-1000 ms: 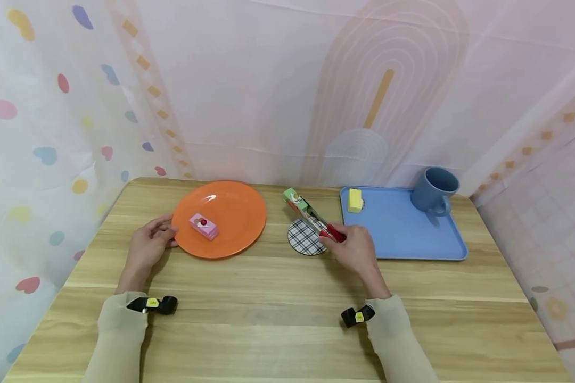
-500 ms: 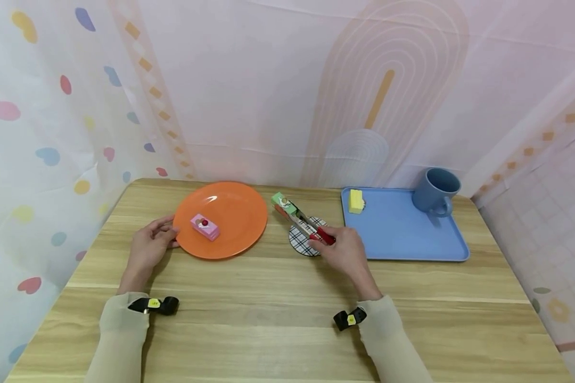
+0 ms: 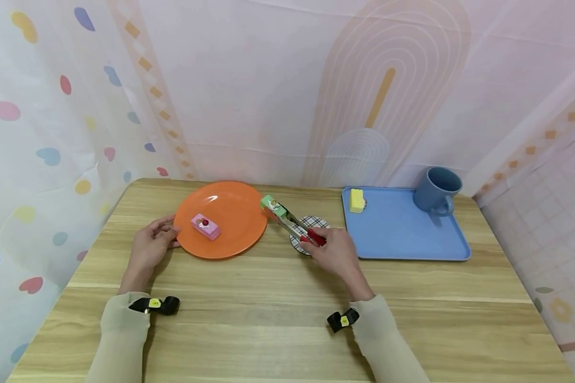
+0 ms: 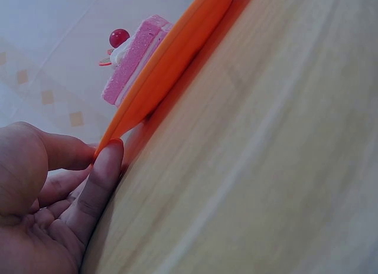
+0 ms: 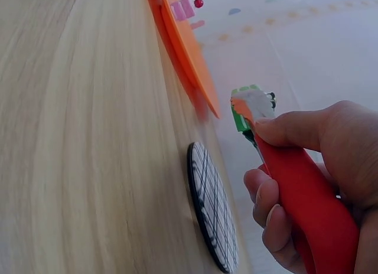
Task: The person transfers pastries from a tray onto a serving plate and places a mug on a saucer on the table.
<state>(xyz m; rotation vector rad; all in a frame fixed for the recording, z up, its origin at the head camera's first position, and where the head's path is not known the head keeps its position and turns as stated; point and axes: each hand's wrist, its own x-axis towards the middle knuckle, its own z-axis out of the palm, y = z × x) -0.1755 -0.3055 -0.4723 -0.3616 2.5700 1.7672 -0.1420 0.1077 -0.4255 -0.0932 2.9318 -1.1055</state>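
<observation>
Green cake [image 3: 273,206] is held raised in tips of red-handled tongs [image 5: 316,209], just at R edge of orange plate [image 3: 239,234], toward far edge of table [image 3: 249,308]; long axis runs w/ tongs, far-L to near-R. R hand [image 3: 335,250] is nearer; L hand [image 3: 150,242] is across plate. Tongs' handles are gripped by R hand; plate's L rim is pinched btwn L thumb & fingers. Pink cake [image 3: 206,227] is carried on plate, L of ctr.
</observation>
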